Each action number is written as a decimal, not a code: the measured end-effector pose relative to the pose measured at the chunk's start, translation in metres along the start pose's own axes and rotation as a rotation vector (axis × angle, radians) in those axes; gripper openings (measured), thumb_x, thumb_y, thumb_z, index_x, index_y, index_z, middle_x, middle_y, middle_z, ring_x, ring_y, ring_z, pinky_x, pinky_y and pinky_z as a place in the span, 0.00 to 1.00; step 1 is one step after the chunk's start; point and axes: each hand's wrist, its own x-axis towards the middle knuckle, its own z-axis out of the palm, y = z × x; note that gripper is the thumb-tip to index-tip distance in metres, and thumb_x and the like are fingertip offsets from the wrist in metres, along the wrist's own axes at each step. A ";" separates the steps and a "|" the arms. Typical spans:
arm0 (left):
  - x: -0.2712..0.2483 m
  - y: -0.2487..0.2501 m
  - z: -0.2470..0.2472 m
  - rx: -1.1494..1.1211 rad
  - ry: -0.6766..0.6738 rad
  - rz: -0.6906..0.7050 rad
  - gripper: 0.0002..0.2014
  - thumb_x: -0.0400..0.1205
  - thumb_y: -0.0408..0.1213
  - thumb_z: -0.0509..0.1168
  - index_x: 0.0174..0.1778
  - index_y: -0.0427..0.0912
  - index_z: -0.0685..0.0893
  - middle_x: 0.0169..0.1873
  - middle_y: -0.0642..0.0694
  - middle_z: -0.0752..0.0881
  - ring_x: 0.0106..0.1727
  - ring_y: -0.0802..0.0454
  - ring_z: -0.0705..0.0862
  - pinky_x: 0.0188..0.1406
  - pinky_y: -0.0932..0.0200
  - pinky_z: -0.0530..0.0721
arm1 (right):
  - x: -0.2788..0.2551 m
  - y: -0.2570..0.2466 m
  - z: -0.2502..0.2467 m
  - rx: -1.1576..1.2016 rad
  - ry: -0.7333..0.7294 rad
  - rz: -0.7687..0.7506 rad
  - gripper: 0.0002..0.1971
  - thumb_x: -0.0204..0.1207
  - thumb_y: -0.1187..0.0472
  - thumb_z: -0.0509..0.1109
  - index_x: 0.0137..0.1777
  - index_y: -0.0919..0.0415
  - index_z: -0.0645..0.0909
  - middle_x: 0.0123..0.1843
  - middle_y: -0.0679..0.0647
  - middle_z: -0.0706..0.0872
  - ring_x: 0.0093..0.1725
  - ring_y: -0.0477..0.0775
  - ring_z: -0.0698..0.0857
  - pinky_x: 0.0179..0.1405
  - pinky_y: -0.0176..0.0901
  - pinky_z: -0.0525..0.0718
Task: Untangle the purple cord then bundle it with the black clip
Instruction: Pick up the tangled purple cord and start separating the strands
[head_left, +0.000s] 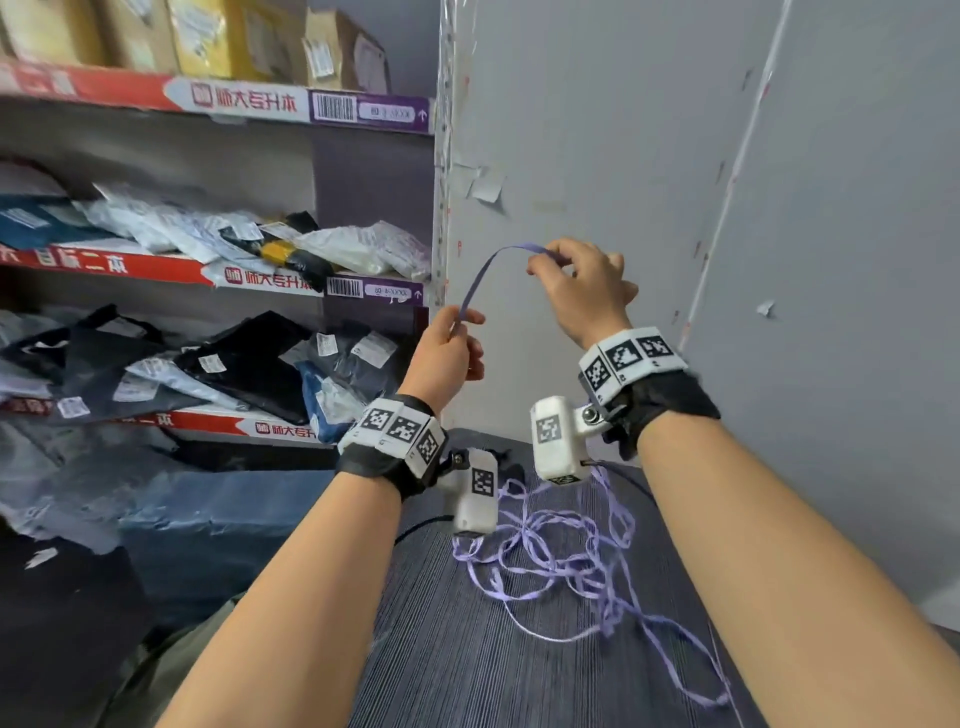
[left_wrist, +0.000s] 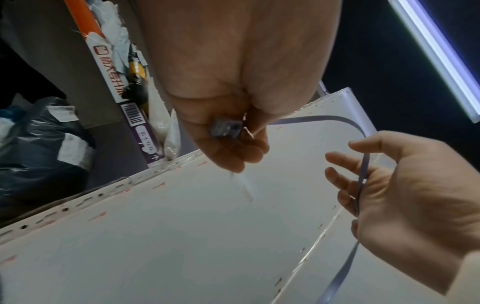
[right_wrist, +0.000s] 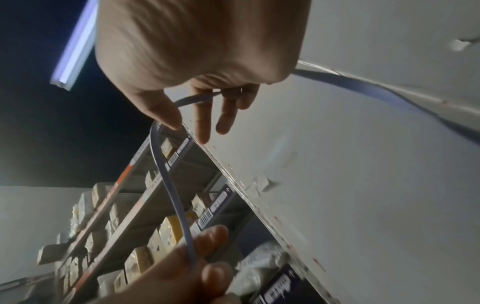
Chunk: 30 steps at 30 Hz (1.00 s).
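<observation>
Hands raised before a grey wall (head_left: 597, 130), we pinch one purple cord (head_left: 480, 278): left hand (head_left: 447, 353) closed on its end, right hand (head_left: 582, 291) loosely hooking it; three parcel shelves (head_left: 218, 98) alongside, striped mat (head_left: 467, 649) below.

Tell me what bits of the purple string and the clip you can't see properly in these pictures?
- Purple cord: in the head view, the wrist cameras cover part of the tangle on the striped surface; its far strand runs off the bottom edge.
- Black clip: only in the left wrist view, half buried in the left hand, dim and blurred.
- Right hand grip: in the head view, fingers curl away, hiding how the cord sits.
</observation>
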 end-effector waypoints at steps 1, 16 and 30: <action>0.004 0.007 0.000 -0.001 -0.003 0.007 0.19 0.85 0.25 0.43 0.43 0.46 0.76 0.30 0.46 0.73 0.26 0.53 0.73 0.28 0.63 0.77 | 0.005 -0.008 -0.006 0.023 0.028 -0.016 0.09 0.77 0.50 0.61 0.45 0.51 0.82 0.49 0.44 0.81 0.56 0.52 0.67 0.51 0.49 0.58; -0.046 -0.049 -0.006 0.025 0.004 -0.124 0.11 0.87 0.37 0.54 0.40 0.44 0.75 0.28 0.49 0.78 0.24 0.55 0.69 0.22 0.67 0.67 | -0.095 0.091 0.070 -0.149 -0.351 0.263 0.29 0.82 0.38 0.45 0.38 0.52 0.82 0.46 0.52 0.87 0.54 0.59 0.82 0.66 0.56 0.65; -0.062 -0.084 -0.014 -0.240 0.124 -0.213 0.06 0.87 0.36 0.55 0.44 0.44 0.72 0.28 0.51 0.89 0.17 0.60 0.65 0.20 0.70 0.69 | -0.153 0.149 0.094 0.043 -0.497 0.222 0.11 0.84 0.58 0.56 0.56 0.55 0.80 0.46 0.57 0.88 0.37 0.59 0.83 0.43 0.51 0.82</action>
